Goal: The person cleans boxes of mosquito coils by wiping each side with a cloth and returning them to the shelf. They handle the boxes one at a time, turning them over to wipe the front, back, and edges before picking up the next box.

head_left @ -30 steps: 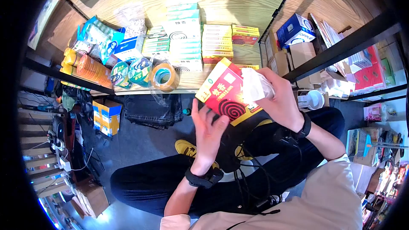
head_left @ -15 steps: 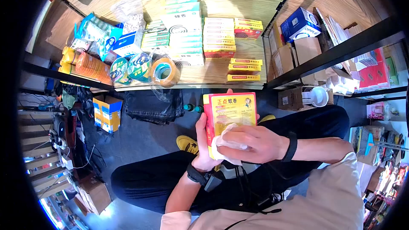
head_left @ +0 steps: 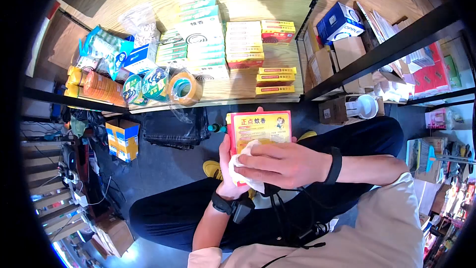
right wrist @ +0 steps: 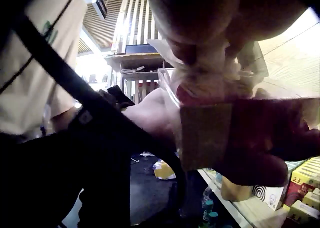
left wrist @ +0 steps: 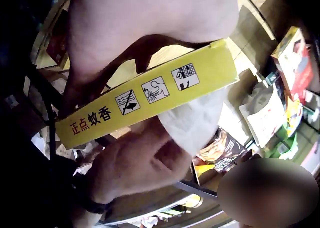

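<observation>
Centre frame, our left grip (head_left: pixel 226 176) holds the box (head_left: pixel 260 131), our right grip (head_left: pixel 295 166) pinches tissue (left wrist: pixel 195 123) on it: wiping, apparently; next calls for steady support.

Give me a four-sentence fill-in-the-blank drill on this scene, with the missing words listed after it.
The left hand holds a flat box printed in yellow and ____. The right hand holds a tissue, ____ in colour, against it. The blue-and-white carton bears the Latin-letter name ____. In the head view, the roll of tape lies to the ____ of the stacked yellow packs.

Missing words: red; white; OPPLE; left.
</observation>
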Action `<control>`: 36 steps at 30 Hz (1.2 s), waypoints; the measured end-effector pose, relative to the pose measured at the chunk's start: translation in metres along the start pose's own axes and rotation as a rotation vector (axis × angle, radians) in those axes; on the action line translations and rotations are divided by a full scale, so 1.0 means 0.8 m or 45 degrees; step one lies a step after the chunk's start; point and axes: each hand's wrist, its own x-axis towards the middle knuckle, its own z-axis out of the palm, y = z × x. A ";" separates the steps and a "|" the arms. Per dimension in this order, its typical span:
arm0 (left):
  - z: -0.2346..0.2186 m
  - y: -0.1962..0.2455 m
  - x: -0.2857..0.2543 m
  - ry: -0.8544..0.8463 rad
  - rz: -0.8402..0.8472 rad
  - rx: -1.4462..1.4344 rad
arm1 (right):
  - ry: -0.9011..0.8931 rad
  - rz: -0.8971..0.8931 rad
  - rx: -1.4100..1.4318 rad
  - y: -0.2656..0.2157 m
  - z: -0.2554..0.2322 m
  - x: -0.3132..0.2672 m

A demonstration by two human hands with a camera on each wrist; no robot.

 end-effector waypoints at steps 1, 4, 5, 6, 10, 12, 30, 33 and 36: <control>0.001 0.002 -0.003 0.112 0.044 0.093 | -0.058 0.096 0.018 0.007 -0.006 -0.006; 0.006 0.010 -0.003 -0.055 0.113 -0.219 | 0.149 0.362 0.037 0.052 -0.026 -0.004; 0.013 0.009 -0.005 0.069 0.185 -0.159 | 0.131 0.324 0.004 0.048 -0.026 -0.006; 0.014 0.015 -0.004 -0.133 0.175 -0.343 | 0.114 0.279 -0.029 0.042 -0.026 -0.008; -0.004 0.021 0.007 -0.286 0.169 0.191 | -0.003 0.000 0.039 0.022 -0.028 -0.002; -0.036 0.014 -0.012 0.000 0.112 -0.623 | 0.134 0.230 -0.149 0.059 -0.037 -0.004; -0.017 -0.010 -0.011 0.180 0.208 0.336 | 0.151 0.364 0.702 0.032 -0.019 0.005; -0.003 -0.003 -0.008 0.199 0.157 0.308 | 0.240 0.371 0.166 0.054 -0.015 -0.011; 0.018 0.008 0.003 -0.136 0.164 0.218 | -0.020 0.199 0.725 0.003 -0.002 -0.003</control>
